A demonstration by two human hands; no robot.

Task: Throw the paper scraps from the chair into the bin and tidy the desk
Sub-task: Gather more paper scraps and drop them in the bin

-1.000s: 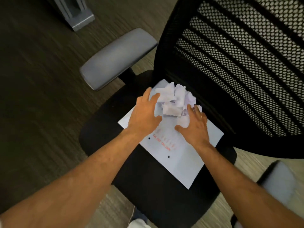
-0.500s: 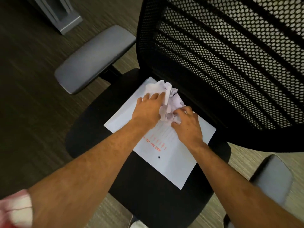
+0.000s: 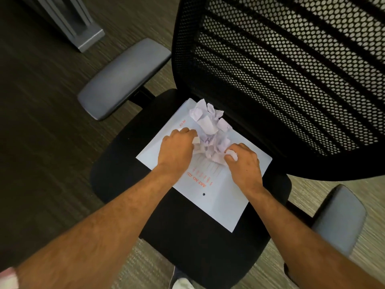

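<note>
The paper scraps, a crumpled white heap, lie on a flat printed sheet on the black seat of the chair, toward its far side, close under the mesh backrest. The left hand presses against the heap's left flank with fingers curled inward over loose pieces; the right hand closes on the near right edge, fingers pinching a small white wad. Judgement: the two hands are gathering the scraps inward so the heap can be taken in one lift. The sheet beneath appears to serve as a catch for stray bits. The backrest stands just behind the heap and limits approach from the far side. Grey armrests flank the seat, well apart from the hands. No bin or desk is in view.
</note>
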